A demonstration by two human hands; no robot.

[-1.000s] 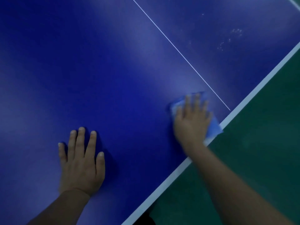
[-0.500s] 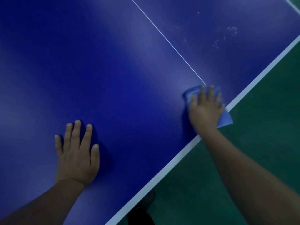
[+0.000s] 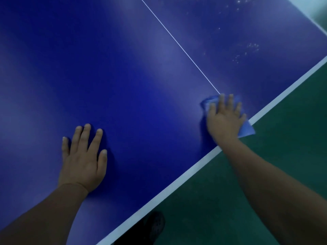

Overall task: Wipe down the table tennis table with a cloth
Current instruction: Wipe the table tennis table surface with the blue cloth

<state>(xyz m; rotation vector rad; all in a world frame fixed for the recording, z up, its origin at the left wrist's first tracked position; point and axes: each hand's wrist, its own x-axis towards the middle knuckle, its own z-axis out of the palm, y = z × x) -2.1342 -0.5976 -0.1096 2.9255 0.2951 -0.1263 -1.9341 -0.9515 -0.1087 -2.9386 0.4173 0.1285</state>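
Observation:
The blue table tennis table [image 3: 123, 76] fills most of the view, with a thin white centre line [image 3: 178, 43] and a white end border [image 3: 177, 184]. My right hand [image 3: 224, 119] lies flat, fingers straight, pressing a light blue cloth [image 3: 246, 129] onto the table where the centre line meets the border. One corner of the cloth hangs past the edge. My left hand [image 3: 83, 160] rests flat on the table, fingers spread, holding nothing. Pale smudges [image 3: 247, 50] mark the surface beyond the right hand.
A green floor [image 3: 283, 147] lies off the table's edge at the lower right. A dark shoe [image 3: 154, 227] shows on the floor just below the border. The table's far corner edge [image 3: 311, 20] appears at the top right.
My right hand has slid the cloth along the end border to the right, onto the end of the centre line. The left hand has stayed planted on the table.

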